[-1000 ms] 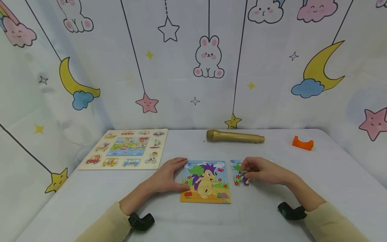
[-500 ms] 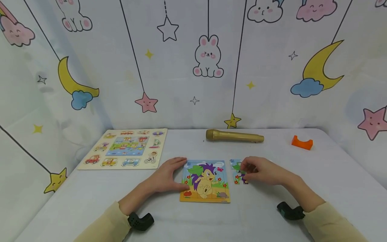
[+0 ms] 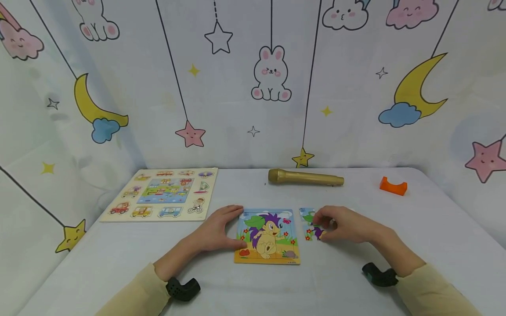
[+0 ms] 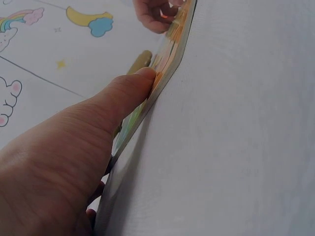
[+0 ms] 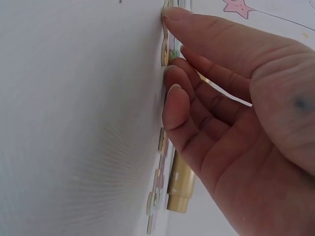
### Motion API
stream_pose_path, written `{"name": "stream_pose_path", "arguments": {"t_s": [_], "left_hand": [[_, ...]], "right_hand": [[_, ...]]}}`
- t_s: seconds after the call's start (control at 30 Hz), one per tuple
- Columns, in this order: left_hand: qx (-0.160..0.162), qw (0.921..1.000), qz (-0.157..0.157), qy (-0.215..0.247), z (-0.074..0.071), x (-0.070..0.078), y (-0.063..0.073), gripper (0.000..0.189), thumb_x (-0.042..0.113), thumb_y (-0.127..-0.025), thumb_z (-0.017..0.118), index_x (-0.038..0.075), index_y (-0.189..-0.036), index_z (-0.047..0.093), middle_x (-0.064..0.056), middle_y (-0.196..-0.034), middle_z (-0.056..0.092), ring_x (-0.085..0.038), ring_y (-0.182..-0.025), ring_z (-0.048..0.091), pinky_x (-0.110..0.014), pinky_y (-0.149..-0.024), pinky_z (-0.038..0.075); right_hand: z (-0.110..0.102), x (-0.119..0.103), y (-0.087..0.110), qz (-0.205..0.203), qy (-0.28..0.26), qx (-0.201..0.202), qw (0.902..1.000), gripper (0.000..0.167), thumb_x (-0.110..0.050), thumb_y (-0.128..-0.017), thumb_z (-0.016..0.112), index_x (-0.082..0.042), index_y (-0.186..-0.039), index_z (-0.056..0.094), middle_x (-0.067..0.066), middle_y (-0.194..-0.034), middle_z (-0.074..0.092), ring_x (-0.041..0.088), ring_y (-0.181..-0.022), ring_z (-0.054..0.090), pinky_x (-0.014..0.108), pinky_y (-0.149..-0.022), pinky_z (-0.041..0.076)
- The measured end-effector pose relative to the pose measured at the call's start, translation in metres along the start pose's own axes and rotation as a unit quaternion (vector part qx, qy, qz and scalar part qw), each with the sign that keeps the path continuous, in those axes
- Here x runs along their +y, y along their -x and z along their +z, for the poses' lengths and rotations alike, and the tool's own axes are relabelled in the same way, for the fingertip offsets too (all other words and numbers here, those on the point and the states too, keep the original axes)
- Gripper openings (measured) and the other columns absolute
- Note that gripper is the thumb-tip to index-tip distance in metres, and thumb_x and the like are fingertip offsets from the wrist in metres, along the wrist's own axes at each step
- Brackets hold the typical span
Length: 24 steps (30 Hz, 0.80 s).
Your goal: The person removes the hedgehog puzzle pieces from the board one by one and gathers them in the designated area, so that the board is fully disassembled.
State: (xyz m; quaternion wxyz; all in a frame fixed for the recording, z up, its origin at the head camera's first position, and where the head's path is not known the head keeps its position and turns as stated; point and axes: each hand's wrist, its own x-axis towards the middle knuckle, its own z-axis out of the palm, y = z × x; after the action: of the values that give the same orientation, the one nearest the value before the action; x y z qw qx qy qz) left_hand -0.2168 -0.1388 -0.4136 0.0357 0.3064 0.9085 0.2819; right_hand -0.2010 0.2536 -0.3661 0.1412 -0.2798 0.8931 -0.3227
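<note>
A square hedgehog jigsaw puzzle [image 3: 269, 237] lies on the table. My left hand [image 3: 217, 230] spans its left side, fingertips at the back corner and thumb [image 4: 125, 93] resting on the near-left part of the board. To the right, a few puzzle pieces [image 3: 307, 215] with green, red flowers and purple lie together flat. My right hand [image 3: 345, 224] is over them, its thumb and fingers at opposite edges of the purple puzzle piece [image 3: 317, 233]. In the right wrist view the thumb tip meets a thin piece's edge [image 5: 165, 53], the other fingers curled beside it.
Back left lies a cream board with vehicle pictures [image 3: 201, 188]. A gold microphone [image 3: 306, 177] and an orange curved block [image 3: 393, 186] lie along the back of the table. Behind stands a printed curtain [image 3: 237, 101]. Each wrist carries a black camera [image 3: 183, 289].
My right thumb has moved slightly nearer me, widening its gap to the fingers, and more of the purple piece shows. My left hand and the puzzle stay put; the view shifts slightly.
</note>
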Motion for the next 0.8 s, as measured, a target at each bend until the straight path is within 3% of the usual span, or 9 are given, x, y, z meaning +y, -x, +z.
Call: {"name": "stream_pose_path", "arguments": {"t_s": [0.8], "left_hand": [[-0.001, 1.0, 0.002, 0.003, -0.0008, 0.0008, 0.0003, 0.096, 0.056, -0.078, 0.081, 0.007, -0.152, 0.045, -0.007, -0.157, 0.04, -0.032, -0.147, 0.029, -0.052, -0.118, 0.025]], "right_hand": [[0.0016, 0.002, -0.0014, 0.004, 0.017, 0.008, 0.9998, 0.034, -0.018, -0.086, 0.083, -0.007, -0.111, 0.064, -0.003, -0.099, 0.062, 0.018, -0.091, 0.056, 0.024, -0.078, 0.055]]}}
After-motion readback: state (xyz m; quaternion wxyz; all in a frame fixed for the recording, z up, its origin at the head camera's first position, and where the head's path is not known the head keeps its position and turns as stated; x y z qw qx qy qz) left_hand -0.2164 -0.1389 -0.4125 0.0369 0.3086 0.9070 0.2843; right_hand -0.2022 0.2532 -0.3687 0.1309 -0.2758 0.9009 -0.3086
